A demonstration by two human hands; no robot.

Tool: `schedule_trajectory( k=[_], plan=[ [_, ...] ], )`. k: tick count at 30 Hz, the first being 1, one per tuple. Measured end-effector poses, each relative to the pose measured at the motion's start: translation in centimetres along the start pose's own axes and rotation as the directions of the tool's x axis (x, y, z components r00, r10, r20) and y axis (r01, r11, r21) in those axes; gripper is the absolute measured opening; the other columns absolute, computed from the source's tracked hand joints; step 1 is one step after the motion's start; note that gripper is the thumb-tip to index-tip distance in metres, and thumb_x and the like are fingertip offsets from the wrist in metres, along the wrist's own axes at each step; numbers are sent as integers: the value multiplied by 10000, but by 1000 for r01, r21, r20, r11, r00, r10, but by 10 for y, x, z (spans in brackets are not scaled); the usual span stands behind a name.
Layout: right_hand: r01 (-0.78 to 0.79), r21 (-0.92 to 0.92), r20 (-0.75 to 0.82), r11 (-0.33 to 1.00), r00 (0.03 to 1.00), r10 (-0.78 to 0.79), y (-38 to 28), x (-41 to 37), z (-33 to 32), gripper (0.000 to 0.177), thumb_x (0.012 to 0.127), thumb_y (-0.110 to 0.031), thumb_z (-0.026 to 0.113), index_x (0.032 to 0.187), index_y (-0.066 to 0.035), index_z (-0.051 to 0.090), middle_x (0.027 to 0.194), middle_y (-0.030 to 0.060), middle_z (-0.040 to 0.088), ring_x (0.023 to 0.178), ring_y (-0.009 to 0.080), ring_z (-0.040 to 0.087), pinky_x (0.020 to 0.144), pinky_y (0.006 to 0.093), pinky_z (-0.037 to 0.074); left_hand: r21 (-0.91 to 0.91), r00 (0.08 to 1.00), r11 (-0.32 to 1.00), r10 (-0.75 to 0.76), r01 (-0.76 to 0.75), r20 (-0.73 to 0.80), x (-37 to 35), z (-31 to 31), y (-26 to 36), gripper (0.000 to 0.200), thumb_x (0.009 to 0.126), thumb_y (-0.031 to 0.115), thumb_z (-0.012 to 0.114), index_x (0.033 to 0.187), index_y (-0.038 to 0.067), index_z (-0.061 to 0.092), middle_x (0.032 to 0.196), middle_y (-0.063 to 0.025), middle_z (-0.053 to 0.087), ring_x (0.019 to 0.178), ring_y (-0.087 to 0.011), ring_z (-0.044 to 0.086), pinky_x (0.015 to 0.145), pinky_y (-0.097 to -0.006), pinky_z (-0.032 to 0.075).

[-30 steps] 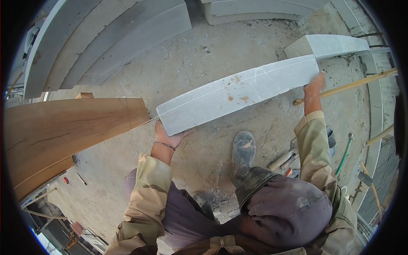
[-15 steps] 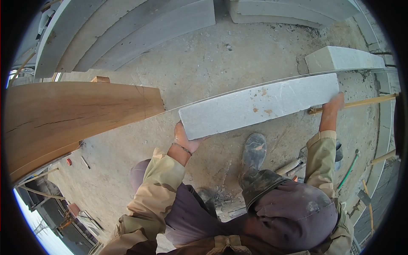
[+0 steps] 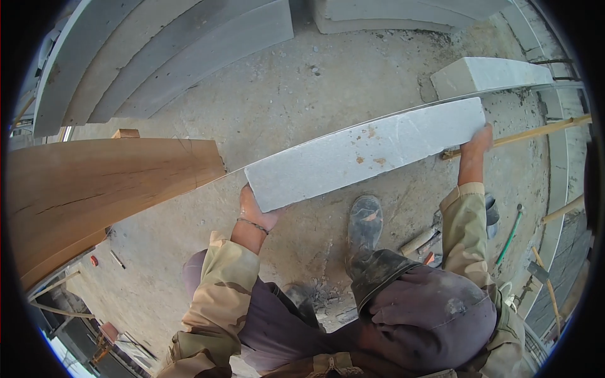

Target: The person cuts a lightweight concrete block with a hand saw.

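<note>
A long pale grey stone slab (image 3: pixel 365 151) with a few rust spots is held off the ground, running from lower left to upper right. My left hand (image 3: pixel 253 213) grips its near left end from below. My right hand (image 3: pixel 478 142) holds its far right end. My right boot (image 3: pixel 364 227) stands on the dusty concrete floor (image 3: pixel 296 94) under the slab.
A brown wooden board (image 3: pixel 94 183) lies at the left, close to the slab's left end. Grey stone slabs (image 3: pixel 176 50) are stacked at the top left, another stone block (image 3: pixel 485 72) lies at the upper right. A wooden stick (image 3: pixel 535 131), tools and a green hose (image 3: pixel 509 236) lie at the right.
The slab and both hands have shifted slightly left and down in view compared with half a second ago. Both hands keep their grip.
</note>
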State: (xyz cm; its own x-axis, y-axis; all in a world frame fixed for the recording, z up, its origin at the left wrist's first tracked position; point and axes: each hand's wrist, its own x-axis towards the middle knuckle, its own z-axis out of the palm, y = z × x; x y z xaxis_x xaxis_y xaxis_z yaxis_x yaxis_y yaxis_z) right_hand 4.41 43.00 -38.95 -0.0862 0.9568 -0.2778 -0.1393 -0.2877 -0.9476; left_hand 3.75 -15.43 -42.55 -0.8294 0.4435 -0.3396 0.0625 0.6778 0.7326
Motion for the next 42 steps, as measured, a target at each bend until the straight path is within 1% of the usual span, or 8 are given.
schedule_trajectory(
  k=[4, 8, 11, 36, 38, 39, 40, 42],
  plan=[
    [62, 70, -4, 996, 998, -62, 18, 17, -8, 459, 1012, -264, 578, 1240, 133, 612, 1155, 210, 696, 957, 345, 723, 844, 476, 605, 180, 1000, 984, 15, -17, 13, 0, -15, 23, 574, 823, 395, 873, 1295, 126, 689, 1251, -45, 761, 1171, -266, 707, 1039, -371, 542],
    [72, -70, -80, 995, 994, -78, 9, 1, -2, 465, 1006, -319, 570, 1204, 89, 672, 1103, 189, 721, 936, 304, 714, 798, 462, 572, -955, 947, 136, -225, 264, 230, 1, -3, -5, 628, 785, 373, 911, 1286, 69, 685, 1263, -84, 756, 1185, -294, 700, 1063, -392, 523],
    [62, -28, -46, 998, 997, -63, 5, -4, 1, 457, 1015, -326, 562, 1197, 82, 658, 1103, 199, 713, 932, 317, 713, 774, 475, 579, -25, 987, 999, -41, 38, -155, -5, -3, 23, 629, 778, 347, 924, 1276, 47, 683, 1264, -109, 752, 1191, -307, 697, 1068, -398, 518],
    [112, -299, 30, 948, 994, -108, -10, -19, -1, 530, 1049, -414, 636, 1197, 93, 680, 1108, 146, 717, 992, 223, 668, 877, 365, 529, -383, 986, 923, 38, 28, 163, 7, -14, -3, 524, 1019, 389, 575, 1478, 140, 526, 1522, -112, 562, 1303, -442, 594, 1097, -676, 450],
    [139, -382, 37, 913, 990, -136, -21, -26, -8, 525, 1049, -404, 639, 1209, 94, 678, 1124, 160, 720, 1019, 238, 669, 900, 375, 523, -857, 810, -237, -286, 458, 512, -1, -20, 39, 563, 1036, 483, 495, 1491, 153, 525, 1493, -103, 587, 1311, -419, 593, 1122, -632, 453],
    [161, -467, 41, 869, 986, -161, -24, -29, -15, 520, 1048, -395, 642, 1221, 94, 676, 1141, 174, 723, 1045, 252, 670, 922, 384, 518, -858, 811, -238, -287, 455, 510, -5, -16, 30, 563, 1036, 483, 495, 1491, 153, 525, 1493, -103, 587, 1311, -419, 593, 1122, -632, 453],
    [165, -465, 50, 870, 986, -160, -21, -19, -29, 520, 1048, -395, 642, 1221, 94, 676, 1141, 174, 723, 1045, 252, 670, 922, 384, 518, -733, 945, 599, -154, 321, 288, -11, -9, 12, 606, 1035, 536, 465, 1504, 156, 519, 1508, -96, 582, 1327, -413, 586, 1136, -605, 450],
    [219, -552, 68, 805, 974, -218, -6, 11, -56, 674, 1040, -452, 638, 1329, 156, 624, 1325, 209, 688, 1179, 288, 668, 1018, 409, 507, -108, 970, 989, 119, -98, 210, -18, -3, 3, 651, 1034, 589, 436, 1517, 159, 513, 1523, -88, 577, 1343, -408, 578, 1150, -579, 448]
  ],
)
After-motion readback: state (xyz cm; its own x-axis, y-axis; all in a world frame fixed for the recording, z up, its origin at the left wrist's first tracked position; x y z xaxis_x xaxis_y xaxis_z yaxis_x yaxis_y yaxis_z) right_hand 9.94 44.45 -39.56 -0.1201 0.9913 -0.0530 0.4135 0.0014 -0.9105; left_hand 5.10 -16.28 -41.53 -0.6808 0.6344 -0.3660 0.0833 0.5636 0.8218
